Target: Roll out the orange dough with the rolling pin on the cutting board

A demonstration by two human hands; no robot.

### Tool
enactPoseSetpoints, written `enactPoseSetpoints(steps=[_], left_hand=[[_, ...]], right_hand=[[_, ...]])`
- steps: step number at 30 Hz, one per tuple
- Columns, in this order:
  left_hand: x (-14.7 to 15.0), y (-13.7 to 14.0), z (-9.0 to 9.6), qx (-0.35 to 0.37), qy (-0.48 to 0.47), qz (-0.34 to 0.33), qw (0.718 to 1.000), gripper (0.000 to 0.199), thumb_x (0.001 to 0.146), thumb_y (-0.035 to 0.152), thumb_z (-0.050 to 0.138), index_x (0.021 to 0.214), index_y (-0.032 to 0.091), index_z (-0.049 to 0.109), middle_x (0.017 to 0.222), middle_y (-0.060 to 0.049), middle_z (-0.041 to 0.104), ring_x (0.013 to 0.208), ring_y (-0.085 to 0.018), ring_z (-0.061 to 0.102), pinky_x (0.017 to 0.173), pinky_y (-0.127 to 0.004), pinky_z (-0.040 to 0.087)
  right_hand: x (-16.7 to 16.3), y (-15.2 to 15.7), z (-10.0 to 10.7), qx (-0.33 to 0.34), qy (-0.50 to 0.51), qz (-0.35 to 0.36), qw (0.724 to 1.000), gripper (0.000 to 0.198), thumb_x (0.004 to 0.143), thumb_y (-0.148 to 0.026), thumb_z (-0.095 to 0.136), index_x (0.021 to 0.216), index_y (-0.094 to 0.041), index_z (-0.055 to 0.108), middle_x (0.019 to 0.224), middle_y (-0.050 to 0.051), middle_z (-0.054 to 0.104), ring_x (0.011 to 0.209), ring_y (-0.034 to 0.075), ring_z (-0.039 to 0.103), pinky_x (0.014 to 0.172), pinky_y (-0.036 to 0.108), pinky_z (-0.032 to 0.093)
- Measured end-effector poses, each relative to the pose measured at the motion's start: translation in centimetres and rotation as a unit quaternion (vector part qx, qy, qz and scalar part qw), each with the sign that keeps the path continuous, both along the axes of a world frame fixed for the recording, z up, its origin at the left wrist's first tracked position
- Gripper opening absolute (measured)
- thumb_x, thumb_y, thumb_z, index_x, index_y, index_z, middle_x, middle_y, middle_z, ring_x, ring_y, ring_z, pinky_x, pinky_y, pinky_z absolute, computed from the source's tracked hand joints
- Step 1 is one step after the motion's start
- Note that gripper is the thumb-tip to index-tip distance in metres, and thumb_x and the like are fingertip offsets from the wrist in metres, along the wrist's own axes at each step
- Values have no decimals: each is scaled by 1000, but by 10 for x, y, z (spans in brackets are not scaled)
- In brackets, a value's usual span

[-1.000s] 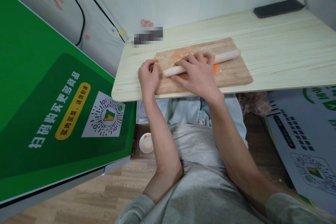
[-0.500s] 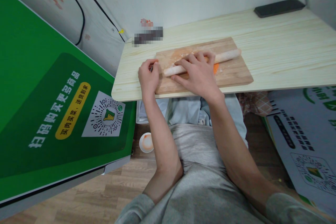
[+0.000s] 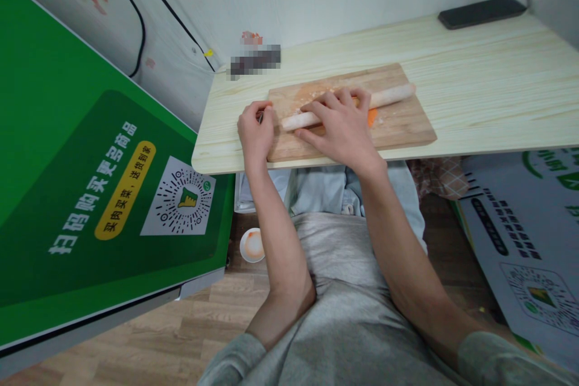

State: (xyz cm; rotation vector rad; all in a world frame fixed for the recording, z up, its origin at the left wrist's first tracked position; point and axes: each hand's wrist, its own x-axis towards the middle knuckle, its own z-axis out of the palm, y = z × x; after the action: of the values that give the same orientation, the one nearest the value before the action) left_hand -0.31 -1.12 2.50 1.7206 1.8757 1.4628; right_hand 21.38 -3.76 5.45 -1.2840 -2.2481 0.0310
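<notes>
A pale, flour-dusted rolling pin (image 3: 392, 94) lies slantwise across a wooden cutting board (image 3: 407, 129). My right hand (image 3: 344, 123) is over its middle, fingers curled across the top and thumb along the near side. Bits of orange dough (image 3: 372, 117) show beside the pin under that hand; the rest is hidden. At the board's left edge is my left hand (image 3: 257, 131), its thumb and fingertips pinched together. A touch of orange shows at those fingertips, but what they hold, if anything, I cannot make out. Whitish crumbs and an orange stain mark the board.
The board rests on a narrow pale wood table (image 3: 488, 84) against the wall. A black phone-like slab (image 3: 482, 12) lies at its back right, a blurred-out object (image 3: 256, 61) at its back left. Left stands a green panel (image 3: 67, 132). Below is a white bowl (image 3: 252, 246) with orange residue.
</notes>
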Motion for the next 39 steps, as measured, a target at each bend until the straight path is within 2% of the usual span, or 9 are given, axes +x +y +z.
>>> enactPoseSetpoints(steps=[6, 12, 23, 29, 39], left_hand=[[0, 0, 0, 0, 4, -2, 1000, 17, 103, 31, 61, 106, 26, 77, 111, -6, 83, 113, -24, 74, 107, -38, 59], [-3, 3, -2, -8, -3, -1, 1000, 17, 102, 26, 60, 105, 26, 77, 115, -6, 83, 116, -24, 74, 109, -39, 58], [-1, 0, 1, -9, -4, -2, 1000, 19, 101, 22, 59, 104, 26, 77, 114, -6, 83, 116, -24, 74, 108, -38, 59], [-3, 2, -1, -10, -7, -13, 1000, 17, 101, 26, 61, 106, 27, 77, 115, -6, 83, 119, -25, 73, 110, -39, 59], [-3, 3, -2, -8, -6, -10, 1000, 17, 102, 29, 61, 106, 27, 77, 116, -6, 83, 118, -24, 74, 110, -39, 59]], right_hand=[[0, 0, 0, -1, 9, 3, 1000, 71, 110, -82, 36, 145, -31, 72, 143, 14, 74, 142, 46, 54, 125, 74, 27], [0, 0, 2, -10, -10, -1, 1000, 73, 109, -85, 36, 144, -31, 71, 146, 15, 72, 144, 47, 52, 125, 76, 27], [0, 1, 0, 8, 7, 0, 1000, 78, 110, -85, 27, 139, -30, 74, 140, 14, 75, 139, 44, 57, 123, 74, 31], [-1, 0, 1, 1, 4, -1, 1000, 78, 109, -85, 30, 143, -30, 72, 143, 14, 75, 143, 47, 54, 124, 75, 29], [-1, -2, 3, 0, -4, -3, 1000, 80, 109, -86, 27, 142, -29, 72, 142, 15, 75, 140, 45, 56, 123, 73, 31]])
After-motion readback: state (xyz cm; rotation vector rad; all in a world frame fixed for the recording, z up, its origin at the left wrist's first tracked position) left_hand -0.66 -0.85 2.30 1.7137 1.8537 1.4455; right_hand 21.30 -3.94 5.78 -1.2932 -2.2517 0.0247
